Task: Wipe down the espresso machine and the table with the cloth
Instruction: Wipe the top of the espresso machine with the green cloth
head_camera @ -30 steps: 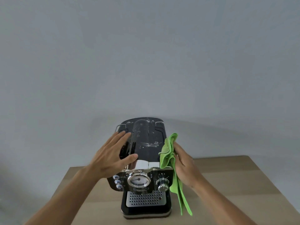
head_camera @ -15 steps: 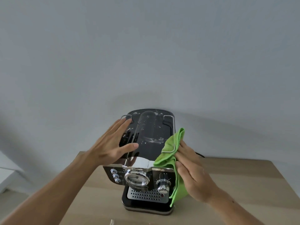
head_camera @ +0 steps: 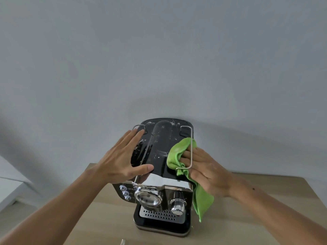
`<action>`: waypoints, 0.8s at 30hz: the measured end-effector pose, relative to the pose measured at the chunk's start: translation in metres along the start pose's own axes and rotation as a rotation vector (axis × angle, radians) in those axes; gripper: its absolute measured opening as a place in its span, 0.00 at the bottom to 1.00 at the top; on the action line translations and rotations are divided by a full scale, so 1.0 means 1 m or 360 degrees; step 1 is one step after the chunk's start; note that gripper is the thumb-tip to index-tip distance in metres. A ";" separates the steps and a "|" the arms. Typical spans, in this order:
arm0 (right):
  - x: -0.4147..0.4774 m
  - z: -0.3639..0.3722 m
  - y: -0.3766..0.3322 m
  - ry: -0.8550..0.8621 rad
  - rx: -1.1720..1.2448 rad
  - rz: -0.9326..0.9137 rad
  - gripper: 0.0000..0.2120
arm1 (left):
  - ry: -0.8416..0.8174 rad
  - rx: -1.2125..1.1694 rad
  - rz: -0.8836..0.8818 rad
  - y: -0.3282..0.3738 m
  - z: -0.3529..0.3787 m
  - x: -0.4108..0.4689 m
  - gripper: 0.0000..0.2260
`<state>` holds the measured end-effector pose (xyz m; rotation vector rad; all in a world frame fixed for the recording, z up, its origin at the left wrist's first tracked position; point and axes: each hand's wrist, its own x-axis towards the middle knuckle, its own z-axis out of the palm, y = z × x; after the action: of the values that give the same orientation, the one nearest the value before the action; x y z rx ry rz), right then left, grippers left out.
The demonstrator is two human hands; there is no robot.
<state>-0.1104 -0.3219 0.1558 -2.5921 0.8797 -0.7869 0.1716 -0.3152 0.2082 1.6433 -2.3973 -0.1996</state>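
Observation:
A black and chrome espresso machine (head_camera: 160, 151) stands on a light wooden table (head_camera: 247, 200), its glossy top speckled with white crumbs. My left hand (head_camera: 122, 160) lies flat with straight fingers on the left side of the top, thumb across the front edge. My right hand (head_camera: 203, 167) presses a green cloth (head_camera: 177, 152) against the right side of the top, fingers reaching under the wire rail. The rest of the cloth hangs down the machine's right side.
A plain grey wall stands right behind the machine. A white surface (head_camera: 8, 184) shows at the far left. The table runs out to the right and towards me, with a small pale object (head_camera: 122, 242) at the bottom edge.
My right hand has carried the cloth from the machine's right edge up onto its top. The camera has come closer and the left hand has stayed flat on the top.

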 end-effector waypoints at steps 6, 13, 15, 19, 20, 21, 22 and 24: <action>0.017 -0.002 0.000 -0.0003 -0.0104 -0.0066 0.22 | 0.0009 0.0025 -0.0015 0.000 0.001 -0.001 0.55; 0.018 -0.005 0.008 -0.0032 -0.0132 -0.0135 0.22 | -0.0002 0.0052 -0.0028 -0.001 0.001 0.001 0.55; 0.024 -0.003 0.011 0.0008 -0.0073 0.0042 0.21 | -0.0008 0.0072 -0.0041 -0.001 0.001 0.001 0.56; 0.008 0.001 -0.006 -0.0020 -0.0057 0.0022 0.22 | -0.0018 0.0094 -0.0053 -0.001 0.002 0.000 0.56; 0.000 0.002 -0.012 -0.0018 -0.0027 0.0010 0.22 | -0.0012 0.0098 -0.0051 -0.001 0.002 0.000 0.56; -0.008 0.003 -0.018 -0.0023 0.0010 0.0028 0.22 | -0.0006 0.0098 -0.0050 -0.001 0.002 0.000 0.55; -0.013 0.004 -0.021 -0.0032 0.0028 0.0057 0.22 | -0.0002 0.0091 -0.0053 0.000 0.002 0.001 0.55; -0.013 0.004 -0.021 -0.0040 0.0019 0.0087 0.22 | 0.0002 0.0079 -0.0064 0.000 0.003 0.001 0.55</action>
<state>-0.1065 -0.2976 0.1561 -2.5505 0.9312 -0.7409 0.1707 -0.3163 0.2056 1.7135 -2.3883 -0.1467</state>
